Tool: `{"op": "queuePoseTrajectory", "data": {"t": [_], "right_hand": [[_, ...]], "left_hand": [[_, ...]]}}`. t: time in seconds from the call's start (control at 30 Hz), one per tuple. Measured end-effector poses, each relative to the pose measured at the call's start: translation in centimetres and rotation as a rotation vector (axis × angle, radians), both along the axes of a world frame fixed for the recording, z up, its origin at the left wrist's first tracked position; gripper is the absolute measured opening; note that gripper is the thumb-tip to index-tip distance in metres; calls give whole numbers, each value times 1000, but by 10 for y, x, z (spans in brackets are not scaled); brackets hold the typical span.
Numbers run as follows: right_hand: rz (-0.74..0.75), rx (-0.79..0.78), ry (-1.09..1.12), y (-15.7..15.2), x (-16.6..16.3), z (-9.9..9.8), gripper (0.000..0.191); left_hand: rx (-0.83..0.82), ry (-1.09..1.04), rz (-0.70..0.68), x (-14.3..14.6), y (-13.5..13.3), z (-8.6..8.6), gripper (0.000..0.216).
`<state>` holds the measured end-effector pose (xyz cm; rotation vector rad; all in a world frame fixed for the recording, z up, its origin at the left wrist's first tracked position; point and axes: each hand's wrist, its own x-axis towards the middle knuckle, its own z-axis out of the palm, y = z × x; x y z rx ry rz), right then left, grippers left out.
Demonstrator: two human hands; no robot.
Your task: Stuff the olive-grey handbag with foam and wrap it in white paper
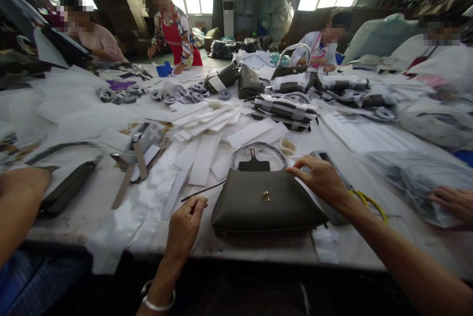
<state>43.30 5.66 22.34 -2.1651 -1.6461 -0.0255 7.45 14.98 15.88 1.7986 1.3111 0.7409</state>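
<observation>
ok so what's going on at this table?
A person works at a crowded worktable with a dark olive handbag lying flat in front of them. Their right hand rests on the bag's upper right corner. Their left hand pinches a thin dark stick just left of the bag. White paper strips and other handbags cover the table beyond. A co-worker's hand lies at far right.

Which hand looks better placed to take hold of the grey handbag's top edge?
Probably the right hand: its fingers rest on the upper right corner of the handbag, and it holds nothing. The left hand sits beside the bag's left end, pinching a thin dark stick.
</observation>
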Motion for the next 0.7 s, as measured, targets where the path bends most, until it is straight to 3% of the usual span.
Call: {"op": "queuePoseTrajectory", "data": {"t": [0.07,0.17,0.23,0.33,0.47,0.6,0.7], "right_hand": [[114,29,135,-23,-23,2,30],[271,17,265,-26,-49,-2,15],[371,-33,310,-13,-57,-4,17],[518,-161,343,9,-60,-5,15],[644,-278,367,22,-56,0,14],[891,-386,287,32,-52,9,19],[1099,-387,65,41,-49,15,25]], "left_hand": [[303,10,-22,-6,-20,16,24],[693,12,-311,11,-45,40,22],[838,68,-492,33,-56,45,30],[897,187,-596,59,-62,33,34],[919,248,-613,65,-60,9,37],[922,233,-644,60,-59,7,37],[919,256,-666,59,-59,8,41]]}}
